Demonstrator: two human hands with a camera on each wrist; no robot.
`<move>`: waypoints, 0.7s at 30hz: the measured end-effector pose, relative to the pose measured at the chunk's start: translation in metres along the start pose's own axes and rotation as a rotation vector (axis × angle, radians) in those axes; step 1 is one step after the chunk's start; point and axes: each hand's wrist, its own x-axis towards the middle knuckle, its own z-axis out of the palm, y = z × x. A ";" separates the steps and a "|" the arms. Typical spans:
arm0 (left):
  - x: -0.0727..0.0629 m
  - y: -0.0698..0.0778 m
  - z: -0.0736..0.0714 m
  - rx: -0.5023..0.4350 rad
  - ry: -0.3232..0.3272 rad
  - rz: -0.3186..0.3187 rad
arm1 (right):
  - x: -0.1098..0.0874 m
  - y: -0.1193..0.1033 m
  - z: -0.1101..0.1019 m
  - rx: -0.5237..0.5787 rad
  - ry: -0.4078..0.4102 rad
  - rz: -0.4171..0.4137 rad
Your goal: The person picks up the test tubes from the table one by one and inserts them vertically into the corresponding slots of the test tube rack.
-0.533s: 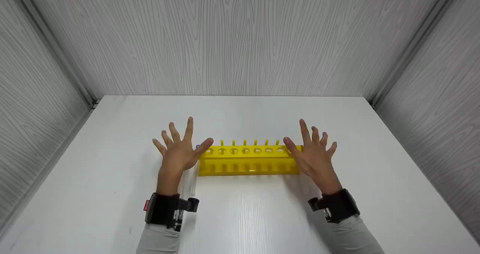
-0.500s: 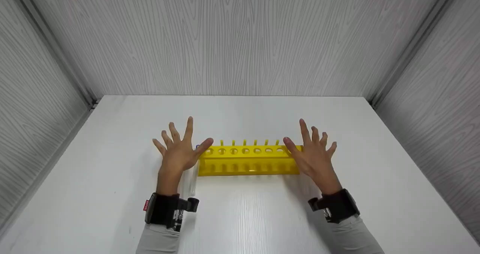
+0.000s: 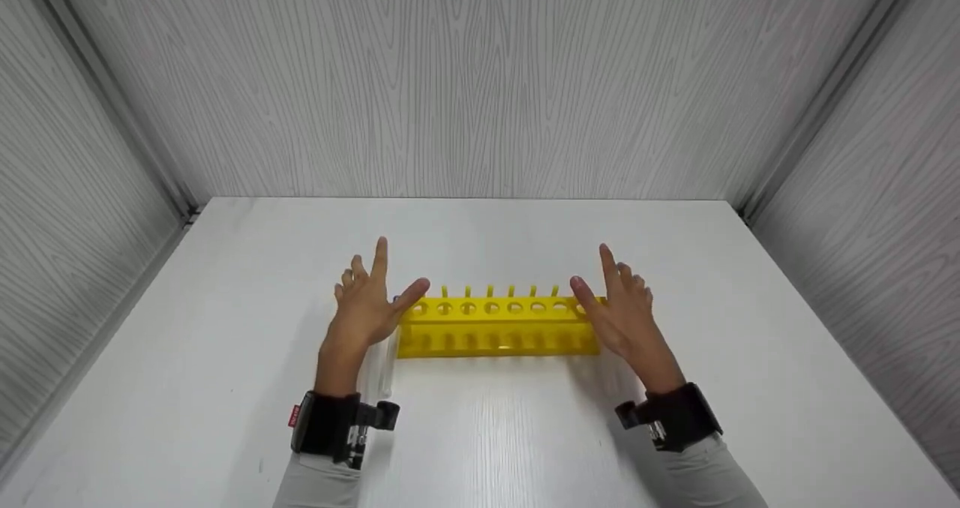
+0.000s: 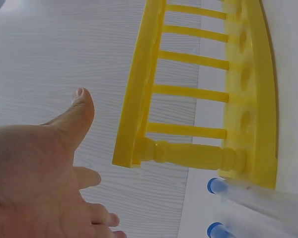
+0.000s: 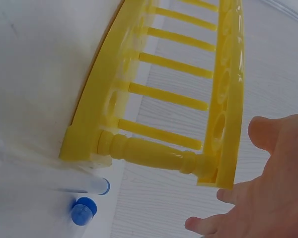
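A yellow test tube rack (image 3: 499, 337) with a row of round holes and upright pegs stands on the white table between both hands. My left hand (image 3: 362, 309) hovers by its left end, the thumb overlapping the rack's corner in the head view. Over the right end is my right hand (image 3: 626, 313), its thumb also overlapping the rack there. Both index fingers point forward and the other fingers bend loosely; neither hand holds anything. Clear tubes with blue caps (image 4: 218, 186) lie beside the left end. Two more blue-capped tubes (image 5: 83, 212) lie beside the right end.
The white tabletop (image 3: 480, 440) reaches to a grey wood-grain back panel (image 3: 480, 80). Similar side panels (image 3: 75, 193) rise at left and right. Each wrist wears a black strap with a camera mount (image 3: 328, 425).
The spread fingers of both hands have drawn together and bent somewhat, while the thumbs and index fingers stay extended. The rack sits slightly lower in the head view, as does the table's back edge.
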 end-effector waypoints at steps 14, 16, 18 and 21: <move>0.002 0.003 -0.004 -0.102 -0.131 0.002 | 0.001 0.001 -0.020 0.145 -0.139 0.101; 0.002 0.004 -0.004 -0.101 -0.133 -0.005 | 0.001 0.002 -0.021 0.151 -0.135 0.083; 0.003 0.004 -0.005 -0.110 -0.135 -0.011 | 0.001 0.003 -0.021 0.147 -0.125 0.056; 0.002 0.003 -0.006 -0.138 -0.144 -0.016 | 0.000 0.005 -0.022 0.134 -0.118 0.024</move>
